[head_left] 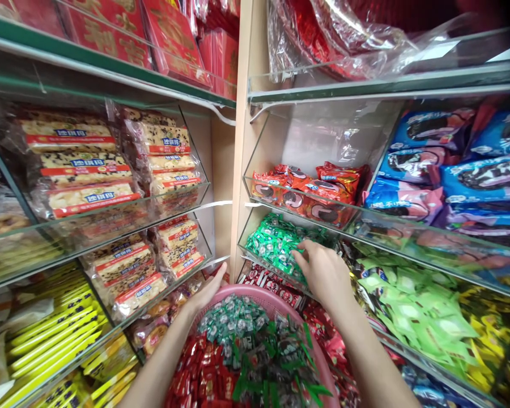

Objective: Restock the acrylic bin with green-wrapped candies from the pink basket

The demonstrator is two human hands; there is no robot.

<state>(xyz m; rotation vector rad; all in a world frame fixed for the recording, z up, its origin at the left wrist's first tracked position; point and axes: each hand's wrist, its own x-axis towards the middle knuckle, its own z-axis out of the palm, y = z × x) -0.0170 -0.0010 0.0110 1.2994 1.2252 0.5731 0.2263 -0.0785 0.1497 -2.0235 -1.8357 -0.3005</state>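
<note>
Heaped with small green-wrapped and red-wrapped candies, the pink basket (276,303) sits closest, its far rim gripped by the left hand (208,292). Just beyond it, the right hand (323,272) reaches into a clear shelf bin (255,224) full of green candies (272,241), fingers curled down on the shiny little wrappers. Above that hand, another bin holds red snack packets (310,190); blue packets (446,170) lie to its right.
</note>
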